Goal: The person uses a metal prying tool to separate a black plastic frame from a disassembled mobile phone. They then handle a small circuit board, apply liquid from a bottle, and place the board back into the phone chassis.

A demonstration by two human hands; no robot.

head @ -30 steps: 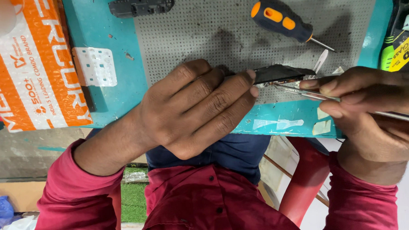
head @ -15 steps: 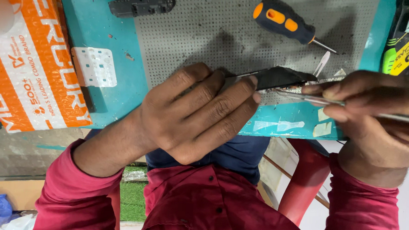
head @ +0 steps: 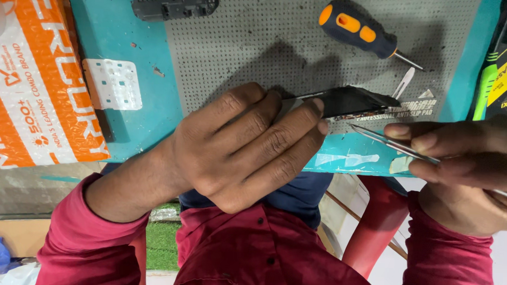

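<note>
My left hand (head: pixel 247 145) grips a thin black phone-like device (head: pixel 352 101), holding it on edge on the grey dotted mat (head: pixel 258 40). Its fingers cover the device's left part. My right hand (head: pixel 469 160) pinches metal tweezers (head: pixel 390 144) whose tips point left. The tips sit just below the device's right end, a little apart from it.
On the mat lie a screwdriver (head: pixel 355 28) with a black and orange handle, a black plastic strip (head: pixel 174 5) and a small metal pry tool (head: pixel 403 82). A white perforated plate (head: pixel 114 84) and an orange-white package (head: pixel 34 81) are at the left. A green-black pack (head: pixel 502 62) is at the right.
The tweezers' tips, earlier against the device's edge, have drawn back to the right and down. My left hand has kept its grip on the device.
</note>
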